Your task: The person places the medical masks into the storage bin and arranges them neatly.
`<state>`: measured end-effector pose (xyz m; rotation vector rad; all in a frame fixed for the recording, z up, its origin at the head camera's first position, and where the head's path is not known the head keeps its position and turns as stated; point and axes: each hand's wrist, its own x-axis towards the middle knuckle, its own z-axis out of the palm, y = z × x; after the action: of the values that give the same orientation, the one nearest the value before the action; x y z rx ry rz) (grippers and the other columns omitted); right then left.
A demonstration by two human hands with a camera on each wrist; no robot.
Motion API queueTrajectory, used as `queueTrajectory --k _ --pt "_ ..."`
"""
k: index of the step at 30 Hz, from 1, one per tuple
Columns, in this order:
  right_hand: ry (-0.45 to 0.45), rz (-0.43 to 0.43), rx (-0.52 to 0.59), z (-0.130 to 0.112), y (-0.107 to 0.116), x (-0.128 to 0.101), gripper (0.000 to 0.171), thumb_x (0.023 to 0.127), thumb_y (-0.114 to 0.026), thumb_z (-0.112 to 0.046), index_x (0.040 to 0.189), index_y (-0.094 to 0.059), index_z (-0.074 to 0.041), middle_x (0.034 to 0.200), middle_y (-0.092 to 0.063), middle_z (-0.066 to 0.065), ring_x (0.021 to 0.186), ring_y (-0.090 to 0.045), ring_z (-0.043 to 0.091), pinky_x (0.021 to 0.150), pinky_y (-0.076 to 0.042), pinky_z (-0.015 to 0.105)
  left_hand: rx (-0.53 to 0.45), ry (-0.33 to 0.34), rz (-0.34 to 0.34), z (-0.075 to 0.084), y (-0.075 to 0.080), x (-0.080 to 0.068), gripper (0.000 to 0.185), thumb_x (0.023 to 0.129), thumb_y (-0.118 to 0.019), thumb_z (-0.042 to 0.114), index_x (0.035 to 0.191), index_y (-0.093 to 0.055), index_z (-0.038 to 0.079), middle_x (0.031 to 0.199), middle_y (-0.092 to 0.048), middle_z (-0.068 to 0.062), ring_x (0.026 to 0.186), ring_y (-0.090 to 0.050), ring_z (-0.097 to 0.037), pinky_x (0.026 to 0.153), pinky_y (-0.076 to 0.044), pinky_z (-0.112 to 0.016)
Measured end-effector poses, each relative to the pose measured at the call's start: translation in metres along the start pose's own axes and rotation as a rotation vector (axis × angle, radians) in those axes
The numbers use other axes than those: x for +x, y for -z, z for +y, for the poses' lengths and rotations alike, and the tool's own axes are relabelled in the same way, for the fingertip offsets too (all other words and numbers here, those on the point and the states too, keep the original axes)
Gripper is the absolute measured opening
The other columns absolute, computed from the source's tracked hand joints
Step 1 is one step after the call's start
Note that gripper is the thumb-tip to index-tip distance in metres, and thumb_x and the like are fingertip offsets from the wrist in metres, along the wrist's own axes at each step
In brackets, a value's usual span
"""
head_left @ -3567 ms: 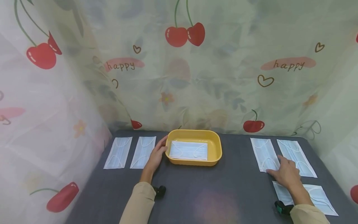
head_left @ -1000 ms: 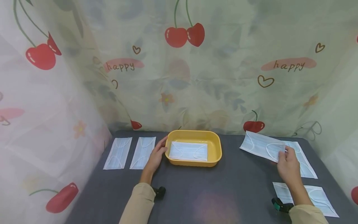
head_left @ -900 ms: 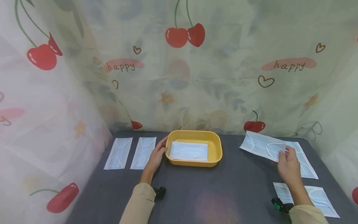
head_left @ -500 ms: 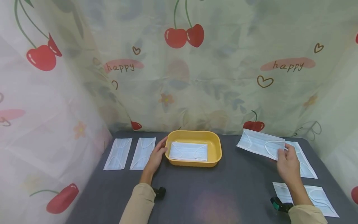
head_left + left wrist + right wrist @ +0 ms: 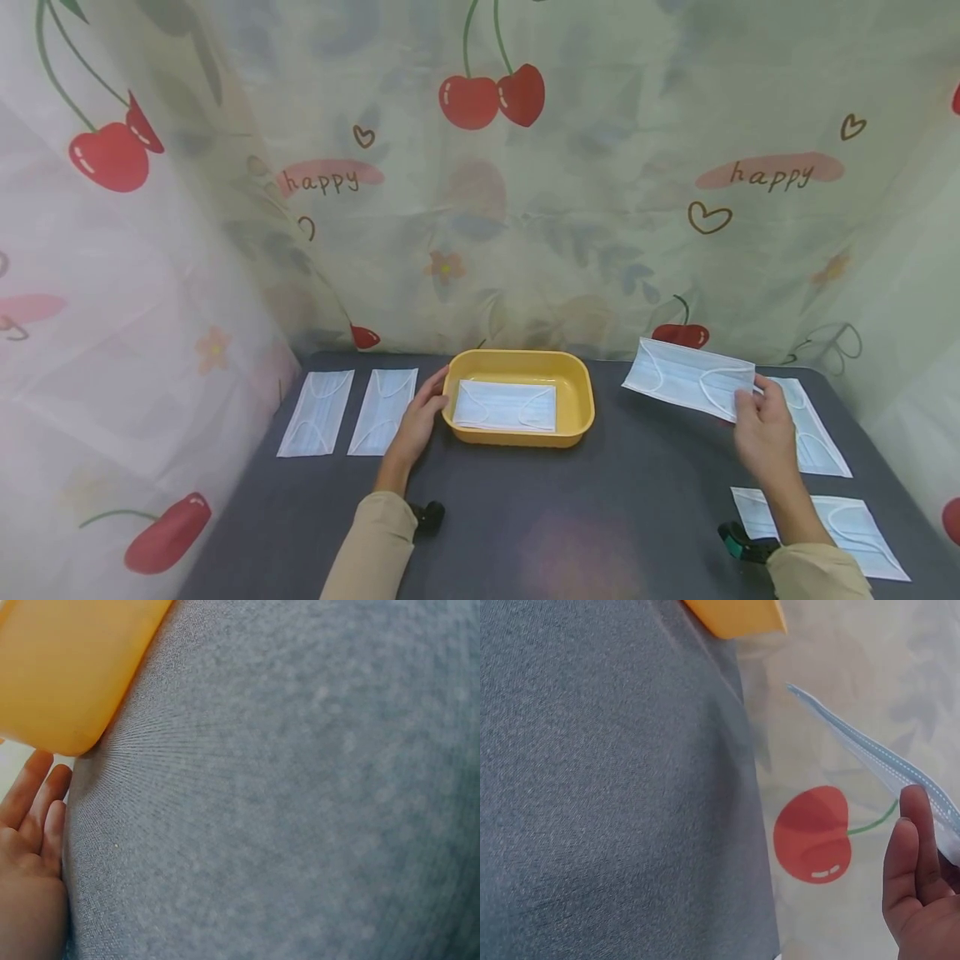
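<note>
My right hand point(image 5: 767, 429) pinches a pale blue face mask point(image 5: 686, 375) by its right end, above the table's far right part. The mask is tilted, its white ear loops facing up; the right wrist view has the mask point(image 5: 885, 761) nearly edge-on. Against the left end of a yellow plastic tray point(image 5: 576, 400) rests my left hand point(image 5: 415, 421), its fingers point(image 5: 26, 787) fairly straight in the left wrist view. Another face mask point(image 5: 504, 406) lies flat inside the tray. To the right, one mask point(image 5: 813, 437) lies partly behind the right hand, and one point(image 5: 862, 533) partly under the forearm.
Two more masks point(image 5: 317, 414) point(image 5: 382, 412) lie side by side at the table's left. The dark grey table point(image 5: 555, 517) ends at a cherry-printed curtain point(image 5: 570, 208) at the back and sides. Small black devices point(image 5: 429, 517) point(image 5: 746, 546) sit at both wrists.
My right hand has picked up the inner right mask from the table, and over the last second carries it slightly left and upward. The left hand stays at the tray.
</note>
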<state>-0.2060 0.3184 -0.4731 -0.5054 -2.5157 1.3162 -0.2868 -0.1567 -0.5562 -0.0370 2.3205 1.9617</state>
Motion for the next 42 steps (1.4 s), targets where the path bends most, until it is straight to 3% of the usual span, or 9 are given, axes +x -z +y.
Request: queueTrajectory --k 4,8,11,15,22,29,32,38,42 --pt "0.01 -0.001 -0.005 -0.004 -0.003 0.0 0.056 0.11 -0.03 -0.032 0.156 -0.028 0.0 0.135 -0.056 0.032 0.105 -0.057 0.026 0.071 -0.039 0.024 0.0 0.023 -0.014 0.001 0.001 0.0 0.052 0.105 -0.045 0.024 0.157 -0.04 0.031 0.159 -0.045 -0.01 0.15 -0.038 -0.032 0.126 -0.019 -0.06" --pt "0.026 -0.016 0.02 -0.007 -0.005 -0.001 0.056 0.11 -0.03 -0.034 0.155 -0.03 -0.001 0.138 -0.057 0.03 0.09 -0.047 -0.006 0.07 -0.039 0.017 0.001 0.041 -0.025 0.002 0.002 0.001 0.053 0.106 -0.043 0.022 0.159 -0.037 0.026 0.161 -0.042 -0.012 0.151 -0.037 -0.034 0.126 -0.018 -0.061" --pt "0.043 -0.011 0.05 -0.01 -0.006 -0.002 0.055 0.11 -0.031 -0.033 0.154 -0.033 -0.001 0.138 -0.057 0.031 0.086 -0.042 -0.016 0.071 -0.038 0.015 0.0 0.038 -0.026 0.002 0.002 0.0 0.053 0.105 -0.044 0.023 0.158 -0.038 0.029 0.16 -0.043 -0.01 0.15 -0.037 -0.033 0.126 -0.018 -0.061" --pt "0.048 -0.017 0.061 -0.015 -0.007 -0.002 0.055 0.11 -0.031 -0.033 0.154 -0.032 -0.001 0.136 -0.059 0.03 0.085 -0.045 -0.015 0.07 -0.039 0.015 -0.003 0.019 -0.009 0.0 0.001 -0.001 0.051 0.104 -0.046 0.027 0.154 -0.042 0.036 0.158 -0.047 -0.006 0.149 -0.039 -0.029 0.126 -0.02 -0.059" --pt "-0.009 -0.07 0.071 -0.027 -0.01 -0.003 0.06 0.11 -0.029 -0.04 0.158 -0.026 -0.005 0.141 -0.056 0.025 0.106 -0.055 0.006 0.082 -0.041 0.023 0.006 0.015 0.011 0.0 0.0 -0.003 0.05 0.103 -0.047 0.031 0.151 -0.044 0.041 0.155 -0.05 -0.003 0.147 -0.042 -0.028 0.126 -0.022 -0.06" --pt "0.021 -0.106 0.146 -0.036 -0.015 -0.007 0.059 0.11 -0.029 -0.038 0.158 -0.026 -0.004 0.144 -0.056 0.026 0.087 -0.052 -0.018 0.078 -0.043 0.01 0.007 0.024 0.011 -0.001 0.0 -0.004 0.05 0.103 -0.047 0.03 0.151 -0.044 0.04 0.155 -0.05 -0.004 0.148 -0.042 -0.028 0.126 -0.021 -0.06" --pt "0.039 -0.127 0.163 -0.039 -0.018 -0.008 0.058 0.11 -0.029 -0.037 0.157 -0.026 -0.003 0.144 -0.056 0.026 0.086 -0.055 -0.018 0.079 -0.045 0.012 0.007 0.025 0.016 -0.001 0.0 -0.004 0.049 0.103 -0.047 0.03 0.151 -0.045 0.041 0.154 -0.051 -0.003 0.147 -0.042 -0.028 0.126 -0.021 -0.06" --pt "0.026 -0.164 0.164 -0.046 -0.021 -0.012 0.061 0.11 -0.03 -0.041 0.158 -0.025 -0.005 0.146 -0.056 0.023 0.086 -0.059 -0.015 0.097 -0.051 0.039 0.006 0.012 0.004 0.0 0.0 -0.002 0.049 0.103 -0.047 0.03 0.151 -0.045 0.041 0.155 -0.049 -0.002 0.147 -0.042 -0.027 0.126 -0.022 -0.06" --pt "0.039 -0.192 0.174 -0.052 -0.024 -0.014 0.061 0.11 -0.032 -0.041 0.158 -0.025 -0.005 0.144 -0.057 0.025 0.085 -0.061 -0.011 0.091 -0.051 0.028 -0.002 0.011 -0.001 0.001 0.0 -0.002 0.05 0.104 -0.047 0.029 0.153 -0.043 0.038 0.157 -0.048 -0.004 0.148 -0.04 -0.028 0.126 -0.021 -0.06"
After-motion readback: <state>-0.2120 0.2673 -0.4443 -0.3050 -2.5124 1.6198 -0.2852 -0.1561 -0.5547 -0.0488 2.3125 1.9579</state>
